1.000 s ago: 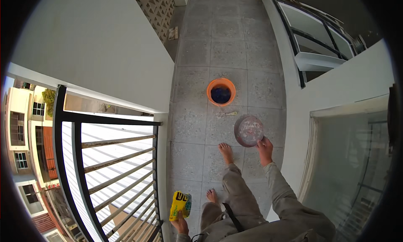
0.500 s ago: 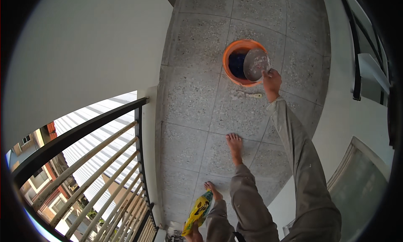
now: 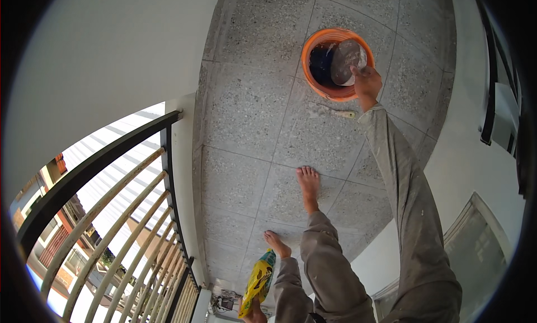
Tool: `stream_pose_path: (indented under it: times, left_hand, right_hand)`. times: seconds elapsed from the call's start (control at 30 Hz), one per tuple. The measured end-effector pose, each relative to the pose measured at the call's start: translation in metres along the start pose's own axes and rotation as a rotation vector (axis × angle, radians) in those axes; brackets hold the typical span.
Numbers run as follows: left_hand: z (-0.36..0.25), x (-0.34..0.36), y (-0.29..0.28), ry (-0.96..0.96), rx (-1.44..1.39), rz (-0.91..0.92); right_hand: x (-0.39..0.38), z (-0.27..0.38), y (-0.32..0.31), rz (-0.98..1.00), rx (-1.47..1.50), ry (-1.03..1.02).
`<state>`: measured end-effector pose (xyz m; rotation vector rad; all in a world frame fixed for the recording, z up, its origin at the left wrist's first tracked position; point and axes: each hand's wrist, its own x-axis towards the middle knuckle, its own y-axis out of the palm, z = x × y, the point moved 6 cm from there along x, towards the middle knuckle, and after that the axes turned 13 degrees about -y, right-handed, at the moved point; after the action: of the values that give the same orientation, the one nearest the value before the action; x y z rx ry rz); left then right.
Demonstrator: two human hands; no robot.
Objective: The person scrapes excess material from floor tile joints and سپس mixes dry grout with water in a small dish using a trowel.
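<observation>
The round, smeared pan (image 3: 345, 59) is at the mouth of the orange bucket (image 3: 327, 92), hiding part of its dark contents (image 3: 320, 64), just beyond the right hand (image 3: 367, 85), whose thumb and fingers pinch its near rim. The left hand (image 3: 254, 313), low in view, has hold of a yellow-and-green bag (image 3: 259, 282) (its dark print is too crumpled to make out), and a pale-handled scraper (image 3: 344, 114) lies on the gray tiled floor (image 3: 240, 116) near the bucket.
</observation>
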<state>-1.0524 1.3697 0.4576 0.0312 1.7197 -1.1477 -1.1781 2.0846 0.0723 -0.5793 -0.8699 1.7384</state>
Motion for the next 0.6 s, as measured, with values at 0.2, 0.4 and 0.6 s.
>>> stream_pose_path:
  times: [0.2,0.4,0.6]
  left_hand:
    - [0.020,0.007,0.024,-0.037,-0.118,0.049]
    - [0.031,0.000,0.019,-0.069,-0.042,0.085]
    - [0.003,-0.020,0.027,-0.095,-0.064,0.104]
  right_hand:
    - [0.010,-0.055,-0.002,0.062,0.170,0.118]
    - [-0.022,-0.046,-0.005,0.139,0.776,0.428]
    - [-0.042,-0.019,-0.031,0.240,1.067,0.479]
